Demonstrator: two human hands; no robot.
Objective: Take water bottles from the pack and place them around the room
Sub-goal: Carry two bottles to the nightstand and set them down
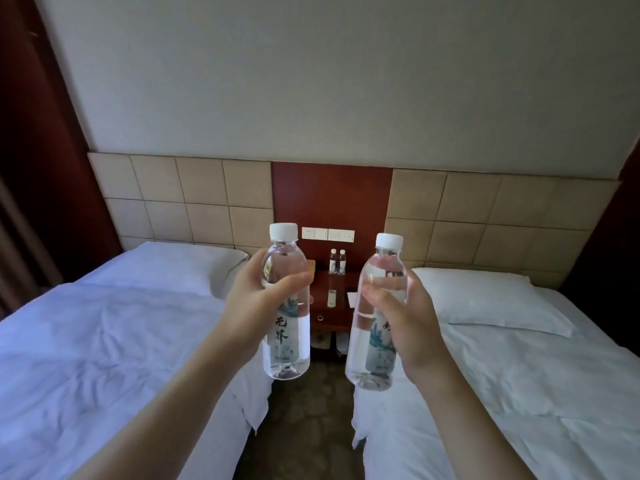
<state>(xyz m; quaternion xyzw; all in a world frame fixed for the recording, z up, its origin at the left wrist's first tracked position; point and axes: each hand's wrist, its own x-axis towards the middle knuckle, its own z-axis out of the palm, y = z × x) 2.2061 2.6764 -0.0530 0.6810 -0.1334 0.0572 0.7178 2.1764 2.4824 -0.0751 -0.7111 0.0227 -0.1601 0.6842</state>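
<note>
Beds: 2, the left bed (104,341) and the right bed (519,393), both in white sheets, with a strip of patterned floor (304,427) between them.
Headboard panels: 2 tan tiled sections (180,199) either side of 1 red-brown wooden panel (330,199).
Pillows: 2, the left pillow (180,265) and the right pillow (485,299), each at the head edge of its own bed.
Nightstand: 1 (341,308), red-brown, between the beds against the wooden panel, partly hidden behind the held bottles.
Hands: 2. The left hand (258,303) grasps the left bottle (286,306) round its middle; the right hand (405,317) grasps the right bottle (375,317) the same way.
Held bottles: 2, clear, white caps, upright, raised in the air over the floor strip, apart from each other.
Placed bottles: 2 small bottles (337,261), upright and side by side at the nightstand's back edge.
Switch plate: 1 white strip (328,234) on the wooden panel above them.
Nightstand clutter: 1 pale remote-like item (331,298) mid-top; 1 white card (351,299) near the right edge, partly hidden behind the right bottle.
</note>
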